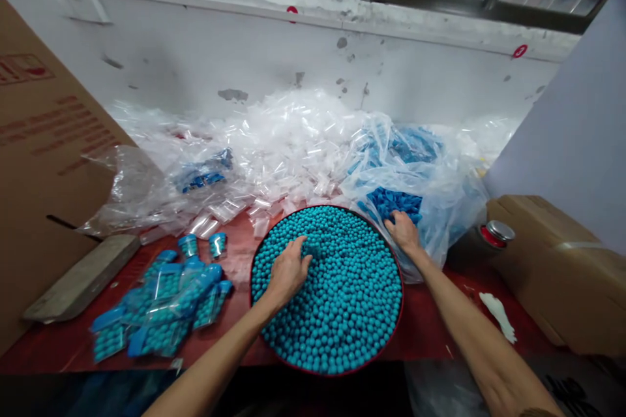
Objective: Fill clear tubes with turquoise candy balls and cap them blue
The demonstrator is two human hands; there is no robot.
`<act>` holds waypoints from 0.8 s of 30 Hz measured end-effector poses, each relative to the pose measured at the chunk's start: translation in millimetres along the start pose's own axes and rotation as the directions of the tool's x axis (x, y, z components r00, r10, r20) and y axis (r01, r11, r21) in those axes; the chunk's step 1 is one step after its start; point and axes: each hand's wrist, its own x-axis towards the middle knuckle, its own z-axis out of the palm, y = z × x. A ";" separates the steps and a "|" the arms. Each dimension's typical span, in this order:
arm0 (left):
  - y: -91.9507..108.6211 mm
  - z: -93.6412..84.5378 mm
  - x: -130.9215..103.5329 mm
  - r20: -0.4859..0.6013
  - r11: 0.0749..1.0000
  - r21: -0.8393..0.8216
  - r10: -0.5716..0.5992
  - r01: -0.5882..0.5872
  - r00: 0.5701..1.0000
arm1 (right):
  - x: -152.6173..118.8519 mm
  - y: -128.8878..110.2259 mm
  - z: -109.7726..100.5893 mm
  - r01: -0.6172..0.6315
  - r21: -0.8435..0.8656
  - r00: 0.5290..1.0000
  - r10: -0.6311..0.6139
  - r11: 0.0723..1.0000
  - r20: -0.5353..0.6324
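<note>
A round, dark-red-rimmed tray (402, 303) is full of small turquoise balls (342, 299). My left hand (287, 271) is over the tray's left half, fingers bent around something at the balls' surface that I cannot make out; a darker patch shows by the fingertips. At the tray's upper right, my right hand (403, 233) touches a heap of blue caps (396, 203) at the mouth of a clear plastic bag (440, 188). Its fingers are curled together, and whatever they pinch is hidden. Left of the tray lie several filled clear containers (163, 283) with blue caps.
A big heap of clear empty containers (298, 143) lies behind the tray against the wall. Cardboard boxes stand at left (53, 162) and right (557, 267). A grey bar (85, 277) lies at left. A silver-lidded jar (499, 233) stands near the right box.
</note>
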 end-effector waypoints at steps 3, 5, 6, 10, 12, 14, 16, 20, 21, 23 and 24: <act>3.9 8.3 5.6 0.033 0.999 0.046 -0.001 0.000 0.999 | -3.1 -4.0 -6.4 0.029 0.063 0.989 -0.019 0.998 -0.149; 5.4 12.4 7.1 0.050 0.996 0.089 -0.017 0.012 0.999 | -10.9 -12.2 -6.2 0.139 0.157 0.972 -0.105 0.978 -0.210; 5.8 14.4 7.6 0.054 0.995 0.099 -0.031 0.025 0.998 | -17.1 -17.8 -4.2 0.218 0.206 0.961 -0.173 0.954 -0.214; 5.3 21.7 9.4 0.030 0.995 0.021 -0.094 0.094 0.995 | -50.1 -40.9 9.5 0.456 0.244 0.888 -0.454 0.856 -0.070; 4.4 23.5 10.2 0.024 0.994 -0.011 -0.107 0.107 0.994 | -63.5 -47.4 13.4 0.495 0.179 0.861 -0.507 0.850 0.025; 4.2 23.8 10.3 0.018 0.996 -0.007 -0.092 0.092 0.996 | -70.5 -49.7 12.5 0.507 0.102 0.852 -0.516 0.856 0.093; 4.8 23.4 9.5 0.003 0.998 0.003 -0.067 0.067 0.998 | -71.9 -50.3 8.3 0.534 0.039 0.835 -0.534 0.845 0.136; 6.6 23.1 7.5 0.013 1.000 0.005 0.009 -0.009 1.000 | -70.3 -54.8 4.1 0.607 0.033 0.764 -0.595 0.794 0.248; 6.8 23.1 7.4 0.020 0.999 -0.005 0.036 -0.036 0.999 | -70.4 -56.2 5.2 0.610 0.059 0.753 -0.602 0.790 0.267; 6.5 23.2 7.9 0.035 0.996 -0.035 0.079 -0.078 0.996 | -70.7 -57.7 8.5 0.603 0.149 0.739 -0.619 0.783 0.264; 6.3 23.3 8.3 0.042 0.995 -0.048 0.090 -0.088 0.995 | -70.7 -57.4 9.8 0.594 0.213 0.737 -0.631 0.776 0.243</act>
